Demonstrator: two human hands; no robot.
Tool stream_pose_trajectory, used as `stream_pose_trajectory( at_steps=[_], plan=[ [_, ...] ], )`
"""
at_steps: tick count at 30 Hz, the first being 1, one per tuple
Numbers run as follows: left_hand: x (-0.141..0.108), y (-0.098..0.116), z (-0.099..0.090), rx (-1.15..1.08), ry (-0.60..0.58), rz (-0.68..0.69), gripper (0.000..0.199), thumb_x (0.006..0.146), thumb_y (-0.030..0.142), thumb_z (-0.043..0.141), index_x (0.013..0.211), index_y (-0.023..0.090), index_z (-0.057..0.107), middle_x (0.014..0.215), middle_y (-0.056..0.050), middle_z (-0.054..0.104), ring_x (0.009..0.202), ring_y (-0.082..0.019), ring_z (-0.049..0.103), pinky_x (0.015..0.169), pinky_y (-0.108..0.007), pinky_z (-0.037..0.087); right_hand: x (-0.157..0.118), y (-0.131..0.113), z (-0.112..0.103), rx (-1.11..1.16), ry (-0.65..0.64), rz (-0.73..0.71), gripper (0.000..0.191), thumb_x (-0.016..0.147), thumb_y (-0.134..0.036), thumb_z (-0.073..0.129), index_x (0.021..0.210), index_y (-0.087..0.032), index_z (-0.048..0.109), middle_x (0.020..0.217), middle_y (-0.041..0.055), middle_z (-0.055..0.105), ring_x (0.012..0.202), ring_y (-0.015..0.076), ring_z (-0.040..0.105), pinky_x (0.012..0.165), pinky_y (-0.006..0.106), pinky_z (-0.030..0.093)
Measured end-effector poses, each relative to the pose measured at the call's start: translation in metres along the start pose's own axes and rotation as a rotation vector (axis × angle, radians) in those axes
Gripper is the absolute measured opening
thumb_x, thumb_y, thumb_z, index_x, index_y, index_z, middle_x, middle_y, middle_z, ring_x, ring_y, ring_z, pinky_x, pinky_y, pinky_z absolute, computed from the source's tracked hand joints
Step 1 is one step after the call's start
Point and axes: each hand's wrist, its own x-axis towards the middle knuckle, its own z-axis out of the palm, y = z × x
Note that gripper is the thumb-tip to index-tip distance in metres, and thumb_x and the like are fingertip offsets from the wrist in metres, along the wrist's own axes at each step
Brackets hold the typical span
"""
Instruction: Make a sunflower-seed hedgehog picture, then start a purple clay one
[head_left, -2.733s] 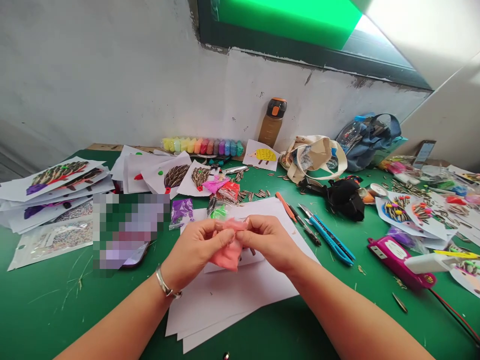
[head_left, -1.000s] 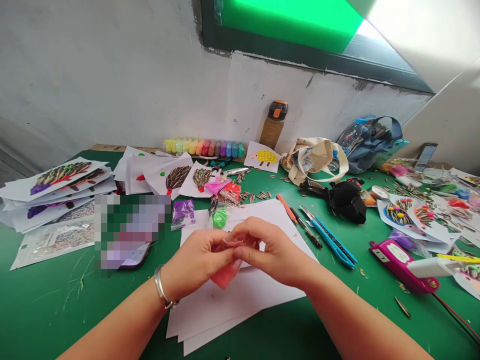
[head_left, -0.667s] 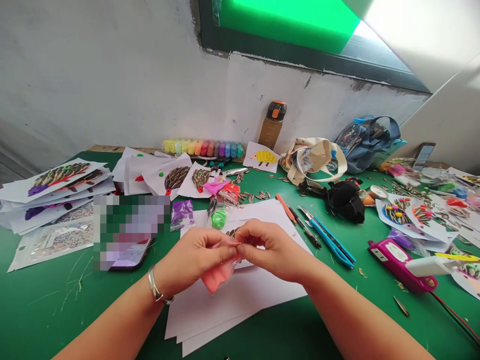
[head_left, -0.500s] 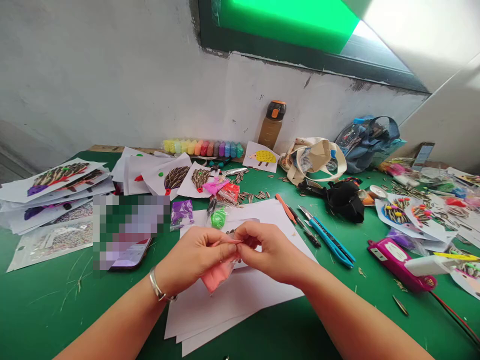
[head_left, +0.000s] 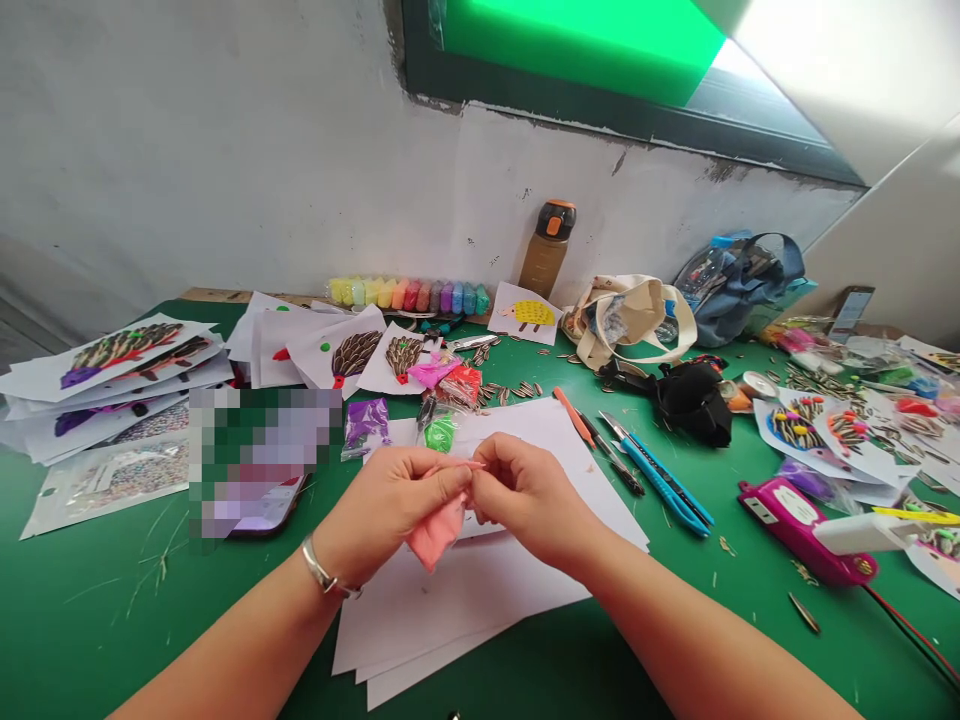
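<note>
A small plastic packet of salmon-pink modelling clay (head_left: 437, 535) hangs below my left hand (head_left: 401, 495), whose thumb and fingers pinch its upper part. My right hand (head_left: 517, 490) meets it there, fingers closed at the packet's top edge; exactly what the fingertips grip is partly hidden. Both hands are above a stack of white paper sheets (head_left: 465, 620). Dark marks on the top sheet are mostly covered by my hands. Just beyond lie a green clay packet (head_left: 439, 432) and a purple clay packet (head_left: 367, 424).
Left are a pixelated phone (head_left: 262, 460) and stacked sunflower-seed hedgehog pictures (head_left: 135, 350). To the right lie a blue utility knife (head_left: 660, 475), orange-handled tool (head_left: 574, 415) and magenta glue gun (head_left: 806, 530). A bottle (head_left: 547, 250) and cloth bag (head_left: 630, 315) stand at the back.
My hands have shifted slightly upward and closer together on the pink clay packet. The right hand's fingers have curled more. The whole view has drifted a little.
</note>
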Motion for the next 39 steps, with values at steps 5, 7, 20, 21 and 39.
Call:
stream_pose_trajectory(
  at_steps=[5,7,20,21,39],
  plan=[
    [0.003,-0.003,-0.007,-0.103,0.047,0.016,0.04,0.075,0.054,0.074,0.071,0.014,0.072,0.062,-0.001,0.059,0.057,-0.01,0.048,0.052,-0.02,0.037,-0.003,-0.005,-0.007,0.016,-0.104,-0.133,0.026,0.084,-0.028,0.066,0.107,-0.023,0.054,0.09,-0.0006,0.058,0.075,0.0121,0.054,0.065,0.026,0.046],
    [0.003,-0.003,-0.007,-0.114,0.027,0.001,0.04,0.075,0.054,0.074,0.071,0.014,0.072,0.062,0.0,0.057,0.056,-0.009,0.046,0.05,-0.02,0.034,-0.004,-0.006,-0.008,-0.035,-0.109,-0.184,0.032,0.085,-0.023,0.064,0.115,-0.023,0.051,0.089,-0.001,0.058,0.077,0.012,0.054,0.068,0.026,0.047],
    [0.003,-0.007,-0.011,-0.248,-0.146,-0.045,0.044,0.074,0.049,0.077,0.057,0.013,0.059,0.055,0.002,0.049,0.051,-0.007,0.041,0.048,-0.02,0.029,-0.002,-0.001,-0.012,0.038,-0.161,-0.204,0.012,0.083,-0.027,0.069,0.083,-0.02,0.059,0.076,-0.0028,0.054,0.067,0.0096,0.048,0.058,0.022,0.04],
    [0.003,-0.008,-0.012,-0.248,-0.144,-0.044,0.044,0.075,0.049,0.076,0.058,0.013,0.059,0.055,0.002,0.05,0.051,-0.008,0.042,0.048,-0.021,0.03,-0.002,-0.001,-0.011,0.049,-0.149,-0.207,0.012,0.083,-0.027,0.069,0.082,-0.02,0.059,0.074,-0.003,0.054,0.066,0.0094,0.047,0.057,0.022,0.039],
    [0.004,-0.003,-0.003,-0.327,0.033,-0.009,0.041,0.073,0.048,0.079,0.06,0.012,0.065,0.059,0.001,0.055,0.055,-0.008,0.045,0.05,-0.019,0.036,-0.001,-0.005,-0.007,0.022,-0.181,0.015,0.028,0.092,-0.043,0.058,0.076,-0.021,0.048,0.063,-0.0055,0.051,0.05,0.0083,0.048,0.047,0.021,0.035]
  ],
)
